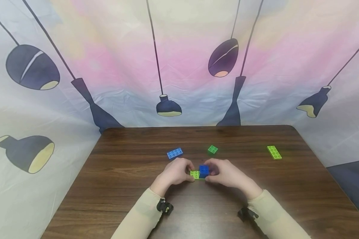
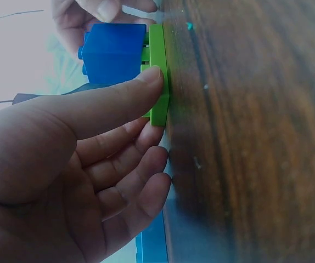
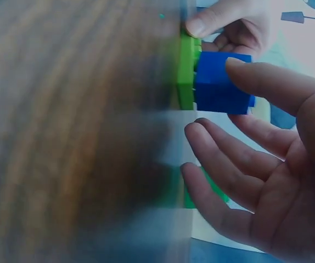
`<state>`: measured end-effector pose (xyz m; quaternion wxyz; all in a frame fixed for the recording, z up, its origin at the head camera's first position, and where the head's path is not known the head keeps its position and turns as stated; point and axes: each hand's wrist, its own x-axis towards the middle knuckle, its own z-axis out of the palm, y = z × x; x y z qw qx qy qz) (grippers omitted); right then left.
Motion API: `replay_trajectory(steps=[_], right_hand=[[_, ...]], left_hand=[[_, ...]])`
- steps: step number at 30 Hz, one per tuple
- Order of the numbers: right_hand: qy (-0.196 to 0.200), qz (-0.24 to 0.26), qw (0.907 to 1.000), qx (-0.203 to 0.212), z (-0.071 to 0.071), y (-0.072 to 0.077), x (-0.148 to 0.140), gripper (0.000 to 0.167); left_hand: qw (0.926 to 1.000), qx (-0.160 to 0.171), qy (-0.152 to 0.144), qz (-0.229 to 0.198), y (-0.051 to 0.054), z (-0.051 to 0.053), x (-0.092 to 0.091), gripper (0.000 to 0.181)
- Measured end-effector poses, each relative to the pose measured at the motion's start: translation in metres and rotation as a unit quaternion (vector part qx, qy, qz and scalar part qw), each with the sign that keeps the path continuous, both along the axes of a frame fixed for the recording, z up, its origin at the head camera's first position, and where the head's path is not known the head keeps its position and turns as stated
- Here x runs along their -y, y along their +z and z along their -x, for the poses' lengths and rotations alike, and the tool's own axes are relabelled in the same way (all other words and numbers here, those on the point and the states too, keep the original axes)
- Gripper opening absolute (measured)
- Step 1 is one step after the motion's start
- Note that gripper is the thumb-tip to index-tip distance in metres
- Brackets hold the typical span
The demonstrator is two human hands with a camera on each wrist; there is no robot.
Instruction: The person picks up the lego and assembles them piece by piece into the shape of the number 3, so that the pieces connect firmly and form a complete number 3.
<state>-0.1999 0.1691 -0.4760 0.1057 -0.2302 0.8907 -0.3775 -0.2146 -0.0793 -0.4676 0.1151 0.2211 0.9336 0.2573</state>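
Note:
A flat lime-green brick (image 1: 194, 174) lies on the table, its studs showing at the left. My left hand (image 1: 177, 172) pinches its left end; in the left wrist view the thumb presses the lime brick's (image 2: 157, 82) near side. A dark blue brick (image 1: 203, 171) stands over the lime brick's right part; the left wrist view shows a narrow gap with studs between the two. My right hand (image 1: 227, 173) grips the blue brick (image 3: 215, 82) between thumb and index finger, its other fingers spread.
Behind the hands lie a lighter blue brick (image 1: 175, 153) and a small green brick (image 1: 212, 149). Another lime-green brick (image 1: 274, 152) is farther right on the wooden table (image 1: 122, 186). A printed cloth hangs behind the table.

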Motion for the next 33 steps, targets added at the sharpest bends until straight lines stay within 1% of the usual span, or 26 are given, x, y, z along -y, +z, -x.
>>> replay_trajectory(steps=[4,12,18,25,33], right_hand=[[-0.012,0.013,0.9998,0.008,0.000,0.006,-0.003,0.041],[-0.019,0.020,0.9996,-0.012,-0.002,0.015,-0.003,0.031],[-0.027,0.017,0.9993,-0.021,-0.002,0.014,-0.001,0.027],[-0.048,0.001,0.9983,-0.033,-0.004,0.009,0.002,0.026],[-0.060,-0.014,0.9975,-0.035,-0.005,0.009,0.003,0.025]], left_hand=[[1.0000,0.000,-0.001,-0.003,-0.001,0.000,0.000,0.029],[1.0000,0.000,0.001,-0.001,-0.001,0.001,0.000,0.029],[1.0000,0.000,0.002,0.001,-0.001,0.001,0.001,0.029],[1.0000,0.003,0.002,-0.001,-0.001,-0.001,0.001,0.028],[1.0000,0.002,0.002,-0.002,-0.001,0.000,0.000,0.029]])
